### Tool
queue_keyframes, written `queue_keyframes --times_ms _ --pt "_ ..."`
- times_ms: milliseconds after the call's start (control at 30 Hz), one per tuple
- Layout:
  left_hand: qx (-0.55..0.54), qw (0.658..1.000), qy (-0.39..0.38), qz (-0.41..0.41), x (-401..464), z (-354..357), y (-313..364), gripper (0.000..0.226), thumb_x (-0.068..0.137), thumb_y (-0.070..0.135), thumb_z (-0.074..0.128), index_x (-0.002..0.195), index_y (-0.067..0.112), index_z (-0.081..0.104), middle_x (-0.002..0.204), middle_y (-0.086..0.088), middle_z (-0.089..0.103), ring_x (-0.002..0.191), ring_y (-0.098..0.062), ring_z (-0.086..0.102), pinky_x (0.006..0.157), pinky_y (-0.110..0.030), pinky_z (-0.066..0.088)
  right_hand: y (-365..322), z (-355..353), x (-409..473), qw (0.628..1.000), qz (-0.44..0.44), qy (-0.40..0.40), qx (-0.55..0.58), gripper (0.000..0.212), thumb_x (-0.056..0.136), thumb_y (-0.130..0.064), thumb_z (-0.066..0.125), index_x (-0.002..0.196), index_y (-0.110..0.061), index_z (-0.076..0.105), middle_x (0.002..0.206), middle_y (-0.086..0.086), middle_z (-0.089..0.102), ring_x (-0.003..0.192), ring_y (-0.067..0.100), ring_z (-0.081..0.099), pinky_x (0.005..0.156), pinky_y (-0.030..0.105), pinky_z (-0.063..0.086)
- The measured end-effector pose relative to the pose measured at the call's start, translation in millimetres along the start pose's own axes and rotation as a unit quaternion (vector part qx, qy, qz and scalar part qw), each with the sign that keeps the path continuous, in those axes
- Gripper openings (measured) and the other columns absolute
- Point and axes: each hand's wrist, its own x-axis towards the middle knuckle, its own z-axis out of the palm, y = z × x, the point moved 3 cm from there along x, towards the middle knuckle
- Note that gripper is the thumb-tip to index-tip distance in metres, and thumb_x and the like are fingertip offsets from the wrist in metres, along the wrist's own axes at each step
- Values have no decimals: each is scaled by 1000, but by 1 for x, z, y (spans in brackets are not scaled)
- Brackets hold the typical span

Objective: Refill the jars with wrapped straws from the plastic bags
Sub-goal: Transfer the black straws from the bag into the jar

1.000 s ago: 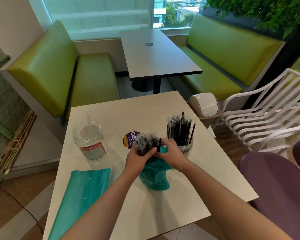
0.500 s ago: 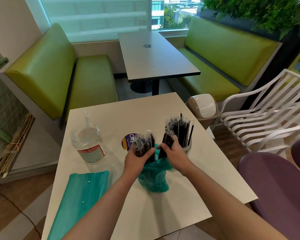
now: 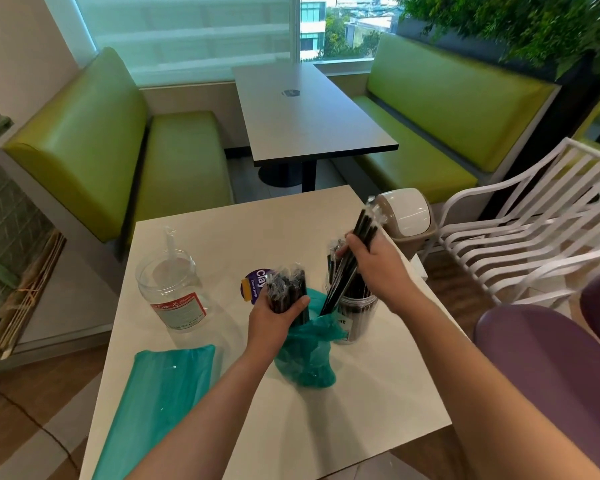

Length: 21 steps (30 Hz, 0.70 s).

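1. Head view is showing a white desk (image 3: 378, 393) with lots of bare room near the front edge and at the far side.
2. Left hand (image 3: 278, 315) is squeezing a bunch of black wrapped straws (image 3: 288, 289) that is sticking up out of a crumpled green bag (image 3: 307, 362) in the middle of the desk.
3. Right hand (image 3: 371, 263) is gripping a smaller bunch (image 3: 352, 261), tilted, with its low end dipping into the full jar (image 3: 355, 313) just beside the bag.
4. An almost empty clear jar (image 3: 172, 292) is standing well apart, close to the left edge.
5. A flat green bag (image 3: 160, 403) is hanging over the front left edge.
6. The straws are looking thin, dark and shiny in clear wrap.
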Motion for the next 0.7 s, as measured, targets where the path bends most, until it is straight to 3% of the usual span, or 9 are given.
queue_keyframes --times_ms 67,167,267,400,533,700 --pt "-4 1000 2 -3 1 1 0 73 74 39 82 136 19 49 118 5 60 109 -13 55 96 -27 45 -11 -12 7 999 -15 38 4 25 102 -30 43 112 -10 54 88 -5 70 76 -1 64 63 15 49" --pt "-5 1000 15 -6 0 1 2 74 74 41 82 137 18 49 119 4 60 113 -15 56 98 -28 45 -28 -27 13 994 -50 92 -17 21 102 -30 44 111 -12 51 88 -4 70 67 -8 59 56 8 42" --pt "-4 1000 29 -5 -1 0 3 74 75 40 81 138 17 48 121 3 60 115 -17 56 98 -28 45 -38 -39 15 985 -83 145 -46 27 101 -31 44 114 -8 54 96 1 65 80 8 57 67 21 37" --pt "-5 999 36 -4 0 -1 2 75 74 43 81 137 20 49 129 -1 61 120 -20 57 103 -34 46 -38 -43 19 970 -112 183 -114 32 101 -30 44 113 -2 55 104 8 53 89 16 47 69 18 26" --pt "0 1000 30 -4 1 -1 2 76 74 45 81 138 20 48 129 -1 61 119 -20 56 100 -31 45 -18 -27 23 971 -91 143 -171 35 100 -32 48 119 -4 55 103 8 47 90 21 50 76 25 34" --pt "0 1000 26 -8 2 -1 1 74 74 43 81 137 20 49 124 1 62 114 -17 57 94 -26 45 27 -2 17 969 -2 54 -241 41 94 -28 60 126 -3 56 115 15 57 104 28 57 86 30 42"
